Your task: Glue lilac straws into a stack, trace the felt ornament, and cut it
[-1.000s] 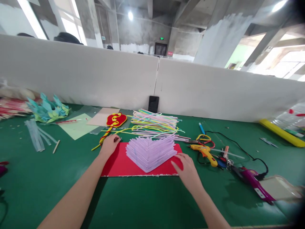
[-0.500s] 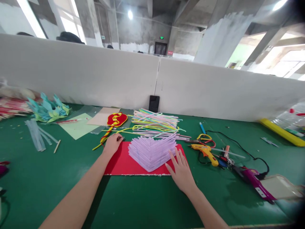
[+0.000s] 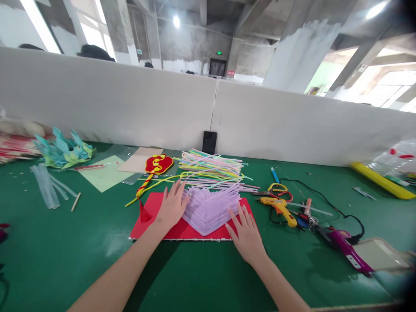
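Flat on the table lies a red board (image 3: 182, 233), with a heart-like panel of overlapping lilac paper strips (image 3: 206, 212) on top. My left hand (image 3: 173, 203) rests with fingers apart at the panel's left edge and covers part of it. On the right edge of panel and board lies my right hand (image 3: 246, 232), its fingers spread. Neither hand grips anything. Just behind the board is a pile of loose coloured paper strips (image 3: 211, 167). A red and yellow fuzzy ornament (image 3: 159, 164) lies at the back left, its red tassel (image 3: 144, 213) on the board's left part.
To the right are scissors (image 3: 277, 190), a yellow glue gun (image 3: 280, 209), a purple tool (image 3: 349, 249) and a black cord. At left lie clear glue sticks (image 3: 46, 186), pale green paper (image 3: 101, 175) and folded teal paper (image 3: 63, 149). A phone (image 3: 209, 142) leans on the white partition (image 3: 130, 104).
My left hand has moved right, from the board's upper left to the panel's left edge, uncovering the red tassel and board's left part. My right hand stays almost in place.
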A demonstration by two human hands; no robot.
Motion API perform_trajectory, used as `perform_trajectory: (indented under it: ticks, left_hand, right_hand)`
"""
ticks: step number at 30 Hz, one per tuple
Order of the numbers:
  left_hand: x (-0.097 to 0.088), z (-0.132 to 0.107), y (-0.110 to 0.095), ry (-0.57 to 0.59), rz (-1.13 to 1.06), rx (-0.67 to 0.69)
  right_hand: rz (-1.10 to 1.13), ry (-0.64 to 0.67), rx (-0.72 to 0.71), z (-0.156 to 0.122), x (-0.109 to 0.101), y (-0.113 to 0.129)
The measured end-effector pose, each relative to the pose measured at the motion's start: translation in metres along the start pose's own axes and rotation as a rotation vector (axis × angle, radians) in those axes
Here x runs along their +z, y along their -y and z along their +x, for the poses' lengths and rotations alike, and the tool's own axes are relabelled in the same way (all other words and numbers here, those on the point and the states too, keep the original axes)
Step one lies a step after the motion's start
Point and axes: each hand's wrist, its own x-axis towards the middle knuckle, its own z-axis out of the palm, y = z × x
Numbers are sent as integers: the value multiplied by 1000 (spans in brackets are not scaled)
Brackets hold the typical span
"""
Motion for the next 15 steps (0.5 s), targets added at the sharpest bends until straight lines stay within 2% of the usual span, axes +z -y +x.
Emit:
perform_trajectory:
  ticks: [2, 5, 8, 11, 15]
  left_hand:
    - [5, -4, -10, 62, -16, 49]
    - [9, -8, -12, 148, -29, 97]
    - [10, -9, -9, 206, -30, 114]
    - [10, -10, -9, 232, -22, 105]
    - [10, -10, -10, 242, -15, 89]
  right_hand:
    - [3, 9, 0, -2, 0, 2]
    - [17, 14, -8, -3, 1, 3]
    - [21, 29, -18, 11, -4, -14]
    - [-71, 60, 66, 45, -24, -62]
    - [-158, 149, 153, 92, -60, -151]
